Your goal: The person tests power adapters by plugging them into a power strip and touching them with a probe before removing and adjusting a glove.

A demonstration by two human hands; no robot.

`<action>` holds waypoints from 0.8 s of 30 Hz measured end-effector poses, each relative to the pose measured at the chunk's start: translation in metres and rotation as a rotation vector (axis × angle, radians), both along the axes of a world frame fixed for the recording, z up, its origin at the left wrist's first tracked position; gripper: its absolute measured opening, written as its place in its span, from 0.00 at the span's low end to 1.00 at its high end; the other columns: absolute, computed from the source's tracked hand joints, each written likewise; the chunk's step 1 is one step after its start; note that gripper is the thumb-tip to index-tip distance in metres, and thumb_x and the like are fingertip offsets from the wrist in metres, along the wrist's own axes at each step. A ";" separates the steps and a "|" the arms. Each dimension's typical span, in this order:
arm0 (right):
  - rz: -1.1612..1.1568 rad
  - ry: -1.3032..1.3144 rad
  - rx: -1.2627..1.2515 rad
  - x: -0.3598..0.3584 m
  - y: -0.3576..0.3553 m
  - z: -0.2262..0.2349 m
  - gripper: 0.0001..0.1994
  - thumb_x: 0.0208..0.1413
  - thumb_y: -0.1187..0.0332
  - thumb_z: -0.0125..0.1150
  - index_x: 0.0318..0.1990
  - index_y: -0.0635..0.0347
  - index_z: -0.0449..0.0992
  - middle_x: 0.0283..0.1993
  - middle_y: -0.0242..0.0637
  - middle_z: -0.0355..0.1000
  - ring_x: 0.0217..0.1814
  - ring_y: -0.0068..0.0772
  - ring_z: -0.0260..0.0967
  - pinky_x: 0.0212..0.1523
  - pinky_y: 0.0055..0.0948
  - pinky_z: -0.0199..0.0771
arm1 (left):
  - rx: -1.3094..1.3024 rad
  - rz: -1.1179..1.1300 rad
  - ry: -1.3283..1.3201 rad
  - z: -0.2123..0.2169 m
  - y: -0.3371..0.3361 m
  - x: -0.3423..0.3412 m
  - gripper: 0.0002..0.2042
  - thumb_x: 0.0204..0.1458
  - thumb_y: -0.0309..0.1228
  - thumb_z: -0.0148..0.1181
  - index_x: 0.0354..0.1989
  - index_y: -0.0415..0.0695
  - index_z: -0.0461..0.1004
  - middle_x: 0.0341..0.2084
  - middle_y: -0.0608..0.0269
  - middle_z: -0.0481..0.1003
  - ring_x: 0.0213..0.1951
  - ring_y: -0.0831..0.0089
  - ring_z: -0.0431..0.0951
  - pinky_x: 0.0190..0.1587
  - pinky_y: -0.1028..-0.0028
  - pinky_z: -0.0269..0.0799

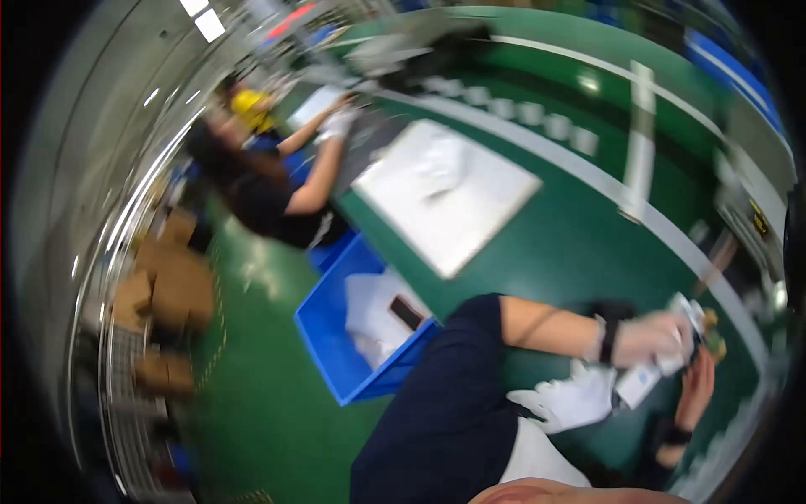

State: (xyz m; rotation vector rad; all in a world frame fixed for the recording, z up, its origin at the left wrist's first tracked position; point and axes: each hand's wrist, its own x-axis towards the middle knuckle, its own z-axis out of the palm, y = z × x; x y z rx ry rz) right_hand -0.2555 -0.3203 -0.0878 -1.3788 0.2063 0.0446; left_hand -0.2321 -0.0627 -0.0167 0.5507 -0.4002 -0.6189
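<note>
1. The view is tilted and blurred: a smooth green worktable (554, 252) fills the middle, with a pale strip curving across it.
2. Low on the right, a gloved hand (651, 340) with a dark wrist strap is closed around a small white boxy item (651, 374). Which of the person's own hands this is, I cannot tell; the arm comes out of a dark short sleeve.
3. Just below it, a second white-gloved hand (575, 399), soft and fabric-like, lies with fingers spread, touching the lower end of the white item.
4. A bare hand (695, 391) with a dark wristband rises just right of the item; whose it is stays unclear, and its grip is lost in the blur.
5. A flat white rectangular sheet (449, 206) lies on the table, well apart from the hands.
6. A blue plastic bin (332, 344) sits at the table's edge, holding white pieces and a small dark object.
7. At upper left, a co-worker in a dark top (269, 197) reaches a white-gloved hand onto the table.
8. Brown cardboard boxes (172, 290) stand on the green floor at left.
</note>
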 end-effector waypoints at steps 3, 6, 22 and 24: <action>0.153 0.025 0.069 0.019 -0.035 -0.032 0.19 0.63 0.61 0.48 0.58 0.58 0.65 0.57 0.32 0.66 0.54 0.22 0.63 0.52 0.22 0.60 | 0.026 -0.083 0.246 0.021 -0.003 -0.010 0.11 0.39 0.17 0.52 0.35 0.37 0.67 0.30 0.56 0.68 0.35 0.68 0.74 0.35 0.69 0.73; 0.222 -0.041 0.070 0.030 -0.063 -0.059 0.21 0.63 0.60 0.48 0.59 0.61 0.64 0.45 0.28 0.67 0.39 0.14 0.59 0.43 0.18 0.60 | 0.060 -0.149 0.209 0.016 -0.001 -0.013 0.13 0.40 0.16 0.53 0.37 0.37 0.66 0.32 0.55 0.67 0.36 0.65 0.74 0.34 0.69 0.73; 0.024 0.092 -0.005 0.014 -0.025 -0.017 0.21 0.62 0.61 0.49 0.60 0.61 0.63 0.56 0.34 0.66 0.57 0.25 0.63 0.54 0.24 0.61 | 0.393 -0.024 -0.087 0.004 -0.007 -0.002 0.24 0.46 0.28 0.62 0.52 0.40 0.60 0.38 0.58 0.69 0.36 0.69 0.74 0.35 0.73 0.73; -0.019 0.086 0.053 0.010 -0.026 -0.018 0.20 0.62 0.63 0.49 0.59 0.62 0.64 0.58 0.38 0.65 0.60 0.29 0.62 0.57 0.28 0.62 | 0.352 0.278 -0.532 -0.007 -0.009 0.008 0.26 0.47 0.31 0.62 0.54 0.42 0.60 0.40 0.60 0.68 0.43 0.70 0.71 0.43 0.72 0.70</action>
